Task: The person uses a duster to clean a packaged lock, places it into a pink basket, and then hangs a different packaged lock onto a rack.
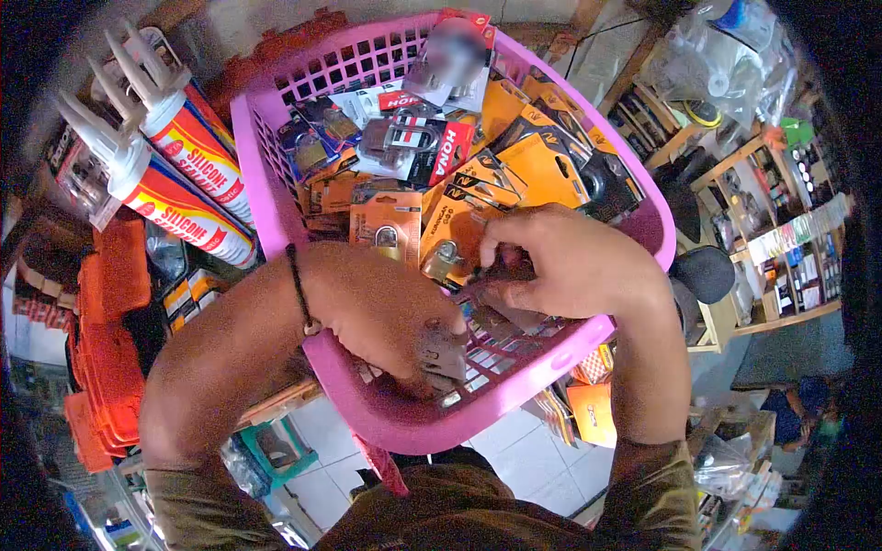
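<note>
A pink plastic basket [358, 427] full of packaged padlocks and other carded hardware stands in front of me. My left hand [386, 298], with a dark cord at the wrist, reaches in near its front edge. Its fingers are closed by a greyish metal plate [445, 354] that looks like a hinge or hasp. My right hand [579, 262] is inside the front right part, thumb and fingers pinched around something dark and partly hidden. Beside its fingertips lies a padlock on an orange card [445, 261]. Another carded padlock [387, 241] is just to the left.
Silicone sealant tubes [188, 213] stand left of the basket, above an orange plastic case [108, 340]. Shelves of goods [781, 230] line the right side. Below is a white tiled floor [514, 456] with a green stool [280, 455].
</note>
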`<state>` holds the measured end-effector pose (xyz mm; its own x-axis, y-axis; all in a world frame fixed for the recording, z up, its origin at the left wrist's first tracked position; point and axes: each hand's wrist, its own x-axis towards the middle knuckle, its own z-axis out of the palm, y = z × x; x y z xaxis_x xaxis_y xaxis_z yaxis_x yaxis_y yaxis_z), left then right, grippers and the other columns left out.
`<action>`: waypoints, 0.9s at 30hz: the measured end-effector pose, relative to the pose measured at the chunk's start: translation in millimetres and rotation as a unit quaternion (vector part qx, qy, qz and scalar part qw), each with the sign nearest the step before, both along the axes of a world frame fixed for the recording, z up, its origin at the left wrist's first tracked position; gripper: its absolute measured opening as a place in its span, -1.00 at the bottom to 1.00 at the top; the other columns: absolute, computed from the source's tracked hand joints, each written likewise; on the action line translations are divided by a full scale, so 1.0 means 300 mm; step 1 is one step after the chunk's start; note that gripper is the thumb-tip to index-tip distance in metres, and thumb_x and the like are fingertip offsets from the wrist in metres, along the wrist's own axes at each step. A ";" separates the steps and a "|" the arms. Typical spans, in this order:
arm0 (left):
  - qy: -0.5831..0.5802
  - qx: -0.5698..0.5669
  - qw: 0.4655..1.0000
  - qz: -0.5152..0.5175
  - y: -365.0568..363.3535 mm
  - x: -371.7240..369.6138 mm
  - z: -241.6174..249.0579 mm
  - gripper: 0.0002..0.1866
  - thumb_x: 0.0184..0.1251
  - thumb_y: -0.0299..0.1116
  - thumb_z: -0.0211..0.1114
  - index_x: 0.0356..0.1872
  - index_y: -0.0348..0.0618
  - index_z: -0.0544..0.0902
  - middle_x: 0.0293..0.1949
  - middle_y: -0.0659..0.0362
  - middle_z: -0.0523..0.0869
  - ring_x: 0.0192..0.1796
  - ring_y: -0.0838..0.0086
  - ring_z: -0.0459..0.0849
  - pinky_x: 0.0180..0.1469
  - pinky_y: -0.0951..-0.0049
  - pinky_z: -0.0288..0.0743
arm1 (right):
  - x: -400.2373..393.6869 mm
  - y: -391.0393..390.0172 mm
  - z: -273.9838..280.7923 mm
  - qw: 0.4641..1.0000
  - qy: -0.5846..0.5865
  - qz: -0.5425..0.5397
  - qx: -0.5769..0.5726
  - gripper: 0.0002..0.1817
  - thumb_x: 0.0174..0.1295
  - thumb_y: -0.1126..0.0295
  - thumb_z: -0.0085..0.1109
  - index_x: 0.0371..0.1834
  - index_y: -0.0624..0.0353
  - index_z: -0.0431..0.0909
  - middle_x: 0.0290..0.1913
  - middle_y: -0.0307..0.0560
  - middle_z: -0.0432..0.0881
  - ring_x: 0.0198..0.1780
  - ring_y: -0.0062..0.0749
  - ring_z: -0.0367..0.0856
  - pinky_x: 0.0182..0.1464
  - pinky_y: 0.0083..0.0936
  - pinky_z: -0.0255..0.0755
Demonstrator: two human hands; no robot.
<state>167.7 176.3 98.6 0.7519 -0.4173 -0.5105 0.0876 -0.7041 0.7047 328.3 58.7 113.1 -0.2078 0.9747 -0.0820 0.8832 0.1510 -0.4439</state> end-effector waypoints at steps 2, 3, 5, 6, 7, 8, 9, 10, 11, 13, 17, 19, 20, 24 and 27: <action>0.057 0.068 0.996 -0.006 -0.006 0.007 0.047 -0.38 -0.04 -0.11 0.30 0.07 -0.14 0.36 -0.20 0.01 0.59 -0.14 0.21 0.57 -0.09 0.34 0.42 | -0.005 0.001 0.009 1.000 0.003 -0.004 -0.026 -0.71 -0.15 0.33 0.20 -0.36 0.24 0.46 -0.47 0.04 0.52 -0.39 -0.14 0.53 -0.32 -0.37 0.38; 0.056 0.071 0.996 -0.003 0.001 -0.001 0.036 -0.38 -0.04 -0.11 0.30 0.07 -0.14 0.36 -0.20 0.01 0.59 -0.14 0.21 0.57 -0.09 0.34 0.42 | -0.009 0.004 0.013 1.000 0.002 -0.001 -0.023 -0.71 -0.15 0.33 0.20 -0.36 0.24 0.46 -0.47 0.04 0.52 -0.39 -0.14 0.53 -0.32 -0.37 0.38; -0.115 0.003 0.993 0.004 0.011 -0.018 0.011 -0.42 -0.10 -0.01 0.28 -0.05 -0.15 0.49 -0.36 0.01 0.63 -0.23 0.32 0.61 -0.20 0.39 0.44 | -0.016 0.004 0.019 0.999 0.011 -0.015 -0.044 -0.71 -0.13 0.33 0.19 -0.34 0.24 0.46 -0.49 0.03 0.52 -0.41 -0.13 0.52 -0.33 -0.36 0.38; -0.116 0.005 0.993 0.004 0.016 -0.015 0.004 -0.42 -0.10 -0.01 0.28 -0.05 -0.15 0.49 -0.36 0.01 0.63 -0.23 0.32 0.61 -0.20 0.39 0.44 | -0.014 0.006 0.014 0.999 0.010 -0.015 -0.042 -0.71 -0.13 0.33 0.19 -0.34 0.24 0.46 -0.49 0.03 0.52 -0.41 -0.13 0.52 -0.33 -0.36 0.38; -0.087 0.009 0.996 0.005 0.017 -0.003 0.013 -0.44 -0.10 -0.05 0.27 -0.05 -0.16 0.50 -0.34 0.00 0.63 -0.22 0.30 0.60 -0.19 0.40 0.44 | -0.010 0.010 0.000 0.999 0.010 -0.008 -0.034 -0.71 -0.12 0.33 0.19 -0.34 0.23 0.46 -0.50 0.02 0.52 -0.42 -0.15 0.52 -0.34 -0.36 0.38; -0.061 0.013 0.998 0.008 0.011 -0.002 0.027 -0.47 -0.09 -0.10 0.26 -0.06 -0.16 0.51 -0.32 -0.01 0.63 -0.22 0.28 0.60 -0.18 0.40 0.43 | -0.010 0.008 -0.001 1.000 0.007 0.001 -0.026 -0.71 -0.12 0.33 0.19 -0.33 0.23 0.47 -0.51 0.01 0.52 -0.43 -0.16 0.53 -0.34 -0.37 0.38; -0.064 0.016 0.998 0.011 0.014 -0.002 0.024 -0.47 -0.09 -0.10 0.26 -0.06 -0.16 0.51 -0.32 -0.01 0.63 -0.22 0.28 0.60 -0.18 0.40 0.43 | -0.012 0.010 0.002 1.000 0.004 0.004 -0.023 -0.71 -0.12 0.33 0.19 -0.33 0.23 0.47 -0.51 0.01 0.52 -0.43 -0.16 0.53 -0.34 -0.37 0.38; -0.078 -0.003 0.997 0.023 0.013 0.001 0.023 -0.49 -0.10 -0.16 0.25 -0.06 -0.19 0.51 -0.30 0.00 0.63 -0.22 0.29 0.60 -0.17 0.41 0.43 | -0.017 0.013 0.009 0.999 0.011 -0.004 -0.045 -0.71 -0.12 0.33 0.20 -0.33 0.23 0.47 -0.51 0.00 0.52 -0.43 -0.19 0.53 -0.35 -0.38 0.38; -0.092 -0.022 0.995 0.034 0.013 0.000 0.027 -0.50 -0.11 -0.22 0.24 -0.06 -0.21 0.52 -0.28 0.00 0.63 -0.21 0.30 0.60 -0.16 0.41 0.43 | -0.021 0.015 0.015 0.998 0.018 -0.013 -0.067 -0.71 -0.12 0.33 0.20 -0.32 0.22 0.47 -0.52 -0.01 0.52 -0.44 -0.22 0.53 -0.35 -0.39 0.38; -0.067 -0.035 0.996 0.056 0.023 0.000 0.039 -0.51 -0.17 -0.38 0.22 -0.06 -0.24 0.51 -0.25 0.05 0.64 -0.22 0.37 0.60 -0.16 0.43 0.43 | -0.024 0.020 0.022 0.997 0.014 -0.013 -0.073 -0.71 -0.13 0.30 0.20 -0.34 0.21 0.48 -0.48 0.04 0.54 -0.38 -0.12 0.54 -0.31 -0.34 0.39; -0.150 -0.055 0.987 -0.008 0.050 0.009 -0.028 -0.49 -0.06 -0.34 0.31 0.02 -0.16 0.48 -0.21 0.12 0.63 -0.23 0.48 0.56 -0.20 0.49 0.44 | -0.021 0.025 0.016 0.998 0.017 -0.003 -0.063 -0.73 -0.10 0.33 0.20 -0.33 0.22 0.48 -0.51 -0.05 0.55 -0.42 -0.31 0.53 -0.33 -0.44 0.40; -0.168 0.036 0.984 0.042 0.020 0.005 -0.004 -0.60 -0.10 -0.35 0.31 -0.11 -0.10 0.58 -0.32 0.16 0.66 -0.30 0.53 0.59 -0.29 0.51 0.46 | -0.016 0.034 0.013 0.998 0.021 0.001 -0.058 -0.74 -0.09 0.32 0.20 -0.33 0.21 0.49 -0.49 -0.06 0.56 -0.41 -0.33 0.54 -0.31 -0.46 0.40; -0.145 0.064 0.986 0.051 0.013 0.019 0.013 -0.67 -0.10 -0.36 0.30 -0.19 -0.08 0.62 -0.37 0.18 0.67 -0.34 0.55 0.60 -0.31 0.52 0.46 | -0.015 0.037 0.007 0.998 0.027 0.001 -0.062 -0.74 -0.09 0.32 0.20 -0.33 0.20 0.50 -0.47 -0.07 0.57 -0.41 -0.35 0.54 -0.30 -0.48 0.40; -0.232 0.077 0.954 0.171 0.000 0.022 -0.003 -0.80 -0.05 -0.35 0.31 -0.33 -0.12 0.66 -0.43 0.15 0.69 -0.41 0.55 0.61 -0.33 0.51 0.46 | 0.000 0.046 0.003 0.999 0.025 -0.036 0.002 -0.79 -0.04 0.38 0.16 -0.33 0.22 0.51 -0.45 -0.12 0.57 -0.37 -0.48 0.52 -0.27 -0.57 0.38; -0.407 0.113 0.872 0.247 0.020 -0.034 0.056 -0.80 -0.05 -0.36 0.29 -0.37 -0.22 0.63 -0.50 0.05 0.65 -0.43 0.42 0.63 -0.32 0.47 0.46 | 0.001 0.042 0.014 0.949 0.166 -0.123 0.240 -0.90 0.03 0.50 0.09 -0.38 0.25 0.49 -0.46 -0.22 0.53 -0.36 -0.60 0.48 -0.27 -0.64 0.36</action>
<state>157.7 182.2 115.4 0.9630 0.1019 0.2495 -0.0455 -0.8510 0.5231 328.7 71.4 117.2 0.0947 0.9056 0.4133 0.7416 0.2128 -0.6362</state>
